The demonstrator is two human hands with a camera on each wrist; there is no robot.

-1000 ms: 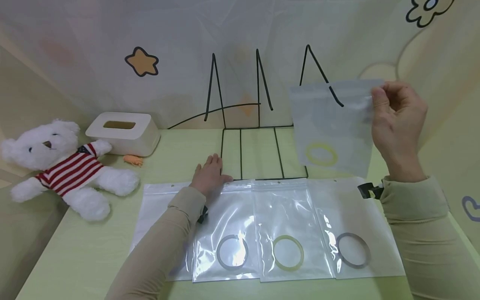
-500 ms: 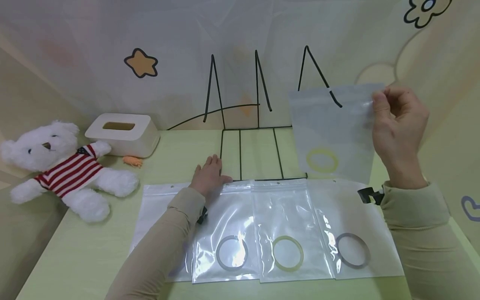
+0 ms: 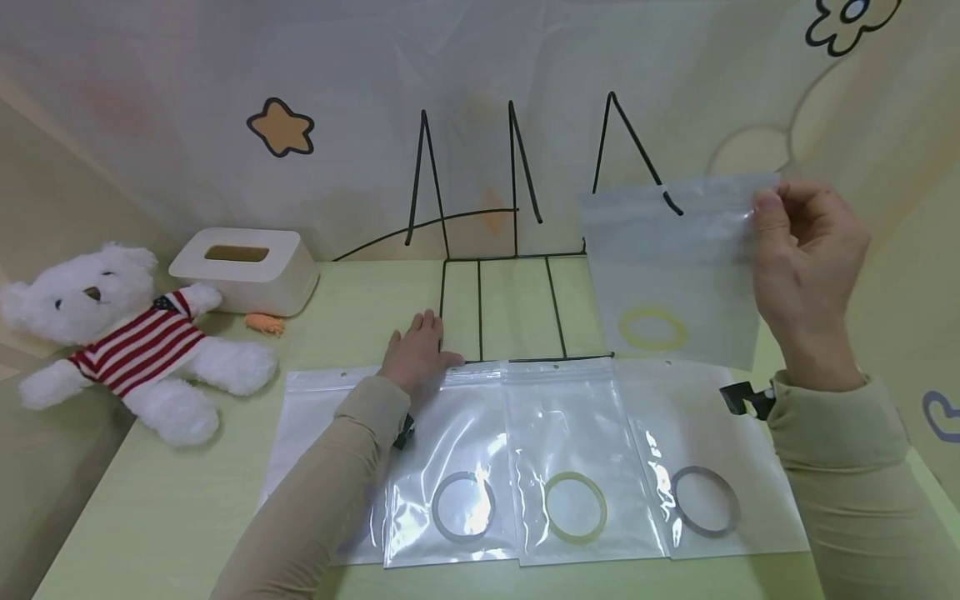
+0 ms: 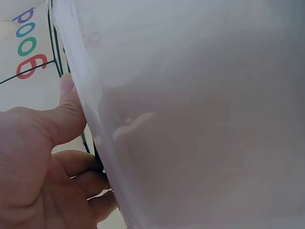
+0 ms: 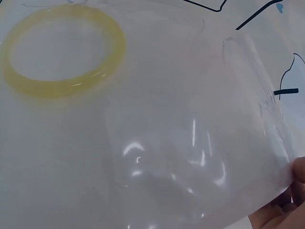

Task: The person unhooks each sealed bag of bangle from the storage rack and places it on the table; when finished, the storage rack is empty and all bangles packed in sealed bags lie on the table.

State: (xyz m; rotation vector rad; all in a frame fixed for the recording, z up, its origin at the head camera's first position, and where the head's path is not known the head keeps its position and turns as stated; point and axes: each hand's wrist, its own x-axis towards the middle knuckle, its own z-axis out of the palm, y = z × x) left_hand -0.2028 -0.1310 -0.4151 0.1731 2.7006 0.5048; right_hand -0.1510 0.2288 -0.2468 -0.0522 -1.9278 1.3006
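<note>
My right hand [image 3: 810, 275] pinches the upper right corner of a clear zip-lock bag [image 3: 667, 258] with a yellow ring [image 3: 652, 328] in it. The bag is on the right hook [image 3: 633, 133] of a black wire rack, whose bent tip shows in front of the bag's top. In the right wrist view the ring [image 5: 64, 88] looks large and the hand [image 5: 286, 205] shows at the edge. My left hand [image 3: 417, 352] holds the rack's front left corner. In the left wrist view its thumb and fingers [image 4: 78, 164] lie around the black wire beside a bag [image 4: 190, 119].
Several clear zip bags lie in an overlapping row along the table front, such as one with a yellow-green ring [image 3: 551, 433]. A white teddy bear [image 3: 138, 342], a white tissue box [image 3: 247, 275] and a small orange item [image 3: 265, 324] sit at left. A patterned curtain [image 3: 345, 50] hangs behind.
The right hand and its bag have shifted slightly down and right, and less of the hook's tip shows in front of the bag. The left hand has stayed put.
</note>
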